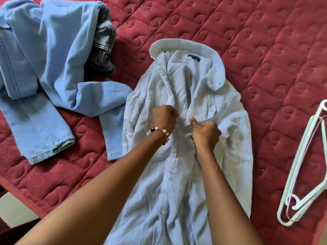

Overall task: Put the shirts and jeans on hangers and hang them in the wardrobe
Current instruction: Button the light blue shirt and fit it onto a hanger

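Note:
A pale blue button shirt (pixel 178 183) lies face up on the red quilted bed, collar pointing away from me. Both my hands pinch its front placket near the chest. My left hand (pixel 163 118), with a bead bracelet on the wrist, grips the left edge of the opening. My right hand (pixel 206 132) grips the right edge, thumb up. Light blue jeans (pixel 44 68) lie crumpled at the upper left, with a darker pair of jeans (pixel 104 48) bunched behind them. Pale mint hangers (pixel 304 170) lie stacked at the right edge of the bed.
The red quilted bedspread (pixel 230 29) covers the whole work area. Its near-left edge (pixel 26 197) drops off to a light floor at the lower left.

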A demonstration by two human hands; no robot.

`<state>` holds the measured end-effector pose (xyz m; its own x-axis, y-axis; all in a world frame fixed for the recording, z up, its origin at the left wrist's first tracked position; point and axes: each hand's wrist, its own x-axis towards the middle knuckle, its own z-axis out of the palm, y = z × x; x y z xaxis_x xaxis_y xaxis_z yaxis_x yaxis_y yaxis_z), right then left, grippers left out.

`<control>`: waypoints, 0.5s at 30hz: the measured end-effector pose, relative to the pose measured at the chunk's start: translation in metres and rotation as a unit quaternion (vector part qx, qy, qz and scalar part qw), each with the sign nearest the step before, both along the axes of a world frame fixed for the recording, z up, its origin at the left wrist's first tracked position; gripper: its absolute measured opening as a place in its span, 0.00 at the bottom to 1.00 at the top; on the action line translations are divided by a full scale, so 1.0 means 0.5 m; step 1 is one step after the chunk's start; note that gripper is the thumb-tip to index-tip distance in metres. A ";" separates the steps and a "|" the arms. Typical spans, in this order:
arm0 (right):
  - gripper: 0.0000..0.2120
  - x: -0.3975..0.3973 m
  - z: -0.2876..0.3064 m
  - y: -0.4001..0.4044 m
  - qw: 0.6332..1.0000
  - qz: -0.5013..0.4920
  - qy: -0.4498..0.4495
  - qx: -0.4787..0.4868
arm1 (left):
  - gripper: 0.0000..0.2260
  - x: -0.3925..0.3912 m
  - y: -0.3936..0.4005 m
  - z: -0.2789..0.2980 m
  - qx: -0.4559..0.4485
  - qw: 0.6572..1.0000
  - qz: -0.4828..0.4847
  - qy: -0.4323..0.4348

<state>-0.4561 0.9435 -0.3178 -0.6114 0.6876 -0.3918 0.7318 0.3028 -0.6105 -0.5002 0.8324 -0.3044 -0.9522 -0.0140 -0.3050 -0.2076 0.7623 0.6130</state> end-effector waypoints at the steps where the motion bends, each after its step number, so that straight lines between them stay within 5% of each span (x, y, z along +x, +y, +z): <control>1: 0.21 -0.006 0.001 -0.004 1.000 0.011 -0.024 0.003 | 0.06 -0.005 0.003 -0.007 -0.015 1.000 0.000 -0.016; 7: 0.08 -0.023 -0.012 -0.007 0.998 -0.006 -0.070 0.000 | 0.06 -0.015 0.007 -0.039 -0.017 0.998 0.054 -0.039; 9: 0.04 -0.023 -0.025 -0.002 0.997 -0.044 -0.027 -0.063 | 0.06 -0.021 0.006 -0.046 0.006 0.995 0.081 -0.049; 11: 0.10 -0.011 -0.027 0.000 0.991 -0.065 0.019 -0.117 | 0.06 -0.026 0.005 -0.049 0.025 0.993 0.101 -0.060; 15: 0.06 -0.004 -0.006 -0.018 0.987 -0.036 0.112 -0.113 | 0.06 -0.029 -0.005 -0.040 0.163 0.970 0.143 -0.106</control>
